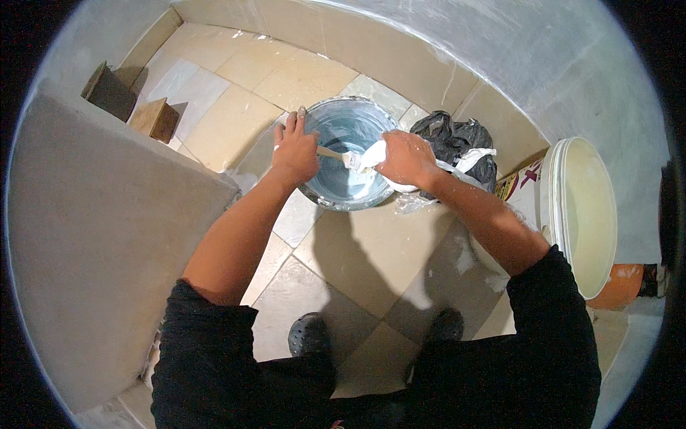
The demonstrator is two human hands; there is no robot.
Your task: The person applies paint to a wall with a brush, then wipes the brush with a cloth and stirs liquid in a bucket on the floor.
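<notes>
A round bucket (336, 198) stands on the floor in front of me, its inside smeared with pale blue-grey paint or paste. At its left rim, my left hand (294, 151) grips the light handle of a paintbrush (332, 153), with some fingers stretched over the rim. The brush head, coated white, lies over the middle of the bucket. Above the right rim, my right hand (407, 159) is closed on a white plastic bag (373, 154), whose end reaches in beside the bristles. Whether bag and bristles touch, I cannot tell.
A black plastic bag (457, 139) lies right of the bucket, with clear plastic (416, 203) below it. A large white bucket (589, 214) lies tipped at the right, near an orange pipe (618, 286). Wooden blocks (153, 119) stand beyond the low grey wall (121, 236).
</notes>
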